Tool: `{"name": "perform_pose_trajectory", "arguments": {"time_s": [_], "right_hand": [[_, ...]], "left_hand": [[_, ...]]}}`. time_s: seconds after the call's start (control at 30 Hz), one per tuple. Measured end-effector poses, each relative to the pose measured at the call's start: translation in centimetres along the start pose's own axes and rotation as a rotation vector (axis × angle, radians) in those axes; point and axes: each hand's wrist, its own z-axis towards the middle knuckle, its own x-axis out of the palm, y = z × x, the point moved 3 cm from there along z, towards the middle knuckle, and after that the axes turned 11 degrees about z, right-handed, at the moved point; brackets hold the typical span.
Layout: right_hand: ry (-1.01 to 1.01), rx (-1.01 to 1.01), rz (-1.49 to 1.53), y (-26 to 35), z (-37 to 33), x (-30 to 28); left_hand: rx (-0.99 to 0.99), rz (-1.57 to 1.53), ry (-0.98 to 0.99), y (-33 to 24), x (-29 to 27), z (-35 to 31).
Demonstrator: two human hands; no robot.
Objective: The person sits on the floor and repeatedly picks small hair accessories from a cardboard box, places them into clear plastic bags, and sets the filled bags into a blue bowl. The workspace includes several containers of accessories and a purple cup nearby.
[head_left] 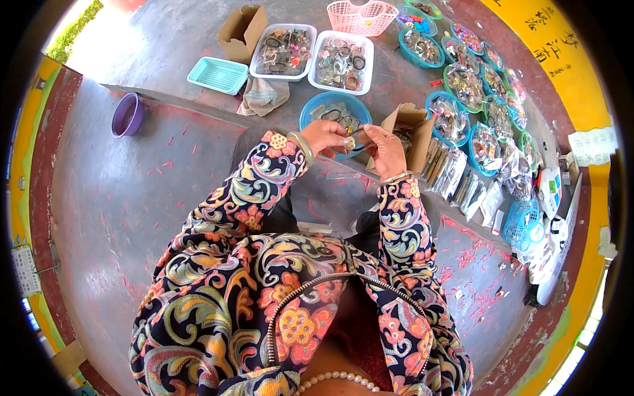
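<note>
My left hand [322, 138] and my right hand [386, 153] meet over the near rim of a blue bowl [305, 119]. Between them is a dark band [357, 131] with a small beige piece on it, perhaps a hair tie; it is too small to make out fully. The fingers of both hands are closed, pinching it from either side. In the bowl lie more dark bands [335, 114] and clear packets, partly hidden by my hands.
White trays [312, 63] of bagged accessories stand beyond the bowl, with a turquoise basket [218, 75], a grey cloth [264, 97] and a cardboard box [242, 32]. Another open carton [417, 125] is close to my right hand. Several filled basins [451, 119] crowd the right; a purple basin [127, 115] sits left.
</note>
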Motion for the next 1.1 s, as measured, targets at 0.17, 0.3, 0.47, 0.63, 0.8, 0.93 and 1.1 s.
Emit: {"name": "perform_pose_trajectory", "arguments": {"time_s": [0.17,0.3,0.47,0.63,0.8,0.93,1.1], "right_hand": [[-0.038,-0.009,0.068,0.0,0.5,-0.7],[-0.04,0.002,0.07,0.1,0.2,-0.3],[-0.037,-0.03,0.067,0.4,0.2,-0.4],[-0.05,-0.142,0.029,-0.1,0.8,-1.3],[-0.038,-0.184,-0.182,0.7,0.4,-0.5],[0.024,-0.025,-0.281,1.5,-0.2,-0.8],[-0.043,-0.019,0.073,0.7,0.6,-1.6]], "left_hand": [[0.0,-0.186,-0.055,0.4,-0.8,0.7],[-0.03,-0.228,-0.131,0.0,-1.0,0.3],[-0.008,-0.262,-0.208,0.1,-1.0,0.6],[0.017,-0.267,-0.208,0.3,-1.2,1.0],[0.034,-0.143,-0.256,0.2,-1.9,1.3],[0.021,-0.127,-0.236,0.2,-2.4,1.2],[0.025,-0.41,-0.316,-0.3,-2.5,0.2]]}}
